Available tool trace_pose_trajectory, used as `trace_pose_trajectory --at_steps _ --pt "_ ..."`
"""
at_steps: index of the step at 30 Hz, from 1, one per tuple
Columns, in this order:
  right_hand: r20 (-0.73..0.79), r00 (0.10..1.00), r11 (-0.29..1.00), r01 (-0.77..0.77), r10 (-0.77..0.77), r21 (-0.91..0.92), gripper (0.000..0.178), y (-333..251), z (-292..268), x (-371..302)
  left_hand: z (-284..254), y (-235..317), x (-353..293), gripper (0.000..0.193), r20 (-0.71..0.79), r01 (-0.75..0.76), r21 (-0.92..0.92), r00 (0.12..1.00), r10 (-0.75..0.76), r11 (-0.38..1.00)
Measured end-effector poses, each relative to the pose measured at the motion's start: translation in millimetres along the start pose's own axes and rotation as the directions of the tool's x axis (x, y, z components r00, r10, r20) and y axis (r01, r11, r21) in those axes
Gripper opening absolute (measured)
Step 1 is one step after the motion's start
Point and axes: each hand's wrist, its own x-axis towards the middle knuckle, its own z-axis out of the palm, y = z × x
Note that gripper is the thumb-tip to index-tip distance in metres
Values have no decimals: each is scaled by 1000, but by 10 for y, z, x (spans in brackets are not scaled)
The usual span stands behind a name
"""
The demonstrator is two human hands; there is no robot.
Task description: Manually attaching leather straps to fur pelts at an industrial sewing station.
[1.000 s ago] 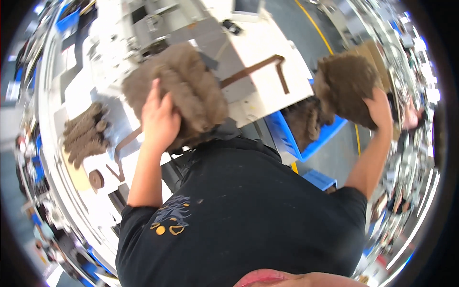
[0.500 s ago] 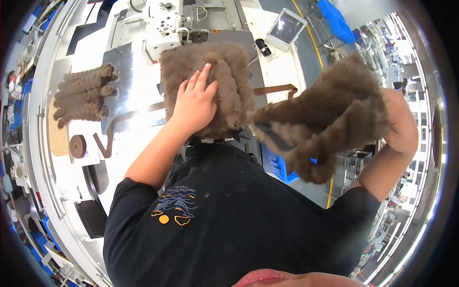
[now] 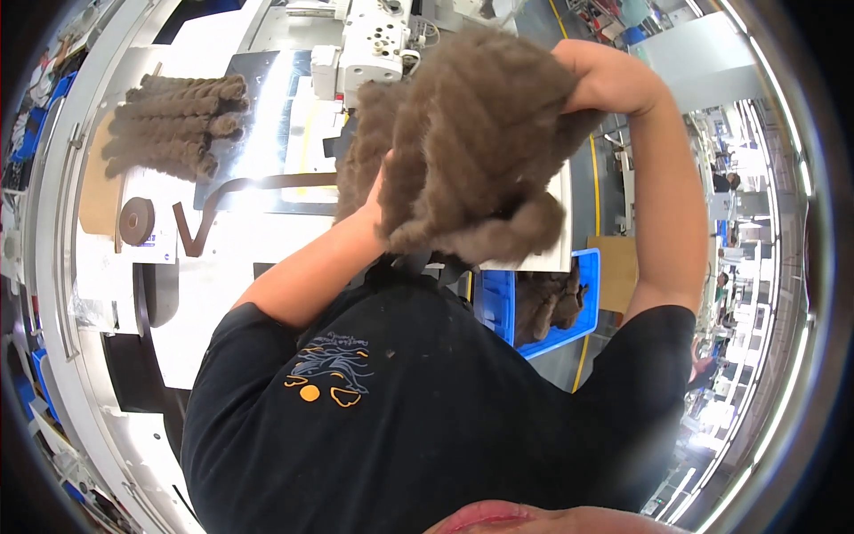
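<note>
A thick brown fur piece is held up in front of the sewing machine, its lower end hanging loose. At its upper right corner my right hand grips it, fingertips buried in the pile. My left hand reaches in at the left, its fingers hidden by the raised piece. Behind, more brown fur lies at the machine; the raised piece covers much of it. A brown strap runs from under this fur across the table to the left.
At the left lie several fur strips side by side, with a brown roll of strap nearer me. Below the table's right edge stands a blue crate with brown fur inside. Beside the crate is a cardboard sheet.
My right hand has swung the fur piece up and leftward, over the fur at the machine. My left hand's fingers, earlier spread flat on that fur, are now covered. The crate's contents have come into view.
</note>
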Motion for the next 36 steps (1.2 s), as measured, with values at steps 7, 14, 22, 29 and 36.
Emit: trace_pose_trajectory --at_steps 7,14,22,29,36 --pt "-281 958 981 -2 57 192 47 -100 -360 -265 -57 23 -42 45 -24 0 -155 1000 -4 988" --pt "-776 499 699 391 385 598 50 -683 -24 -250 -73 71 -82 41 -21 14 10 1000 -14 1000" --pt "-529 356 9 824 770 567 47 -207 2125 397 -77 53 -32 46 101 32 60 994 -38 998" --pt "-259 503 -251 735 825 630 37 -486 3072 546 56 38 -41 60 -66 10 -256 997 -28 967" --pt "-195 627 -354 639 754 683 36 -524 3292 716 108 -71 -114 62 -54 77 -594 989 -134 801"
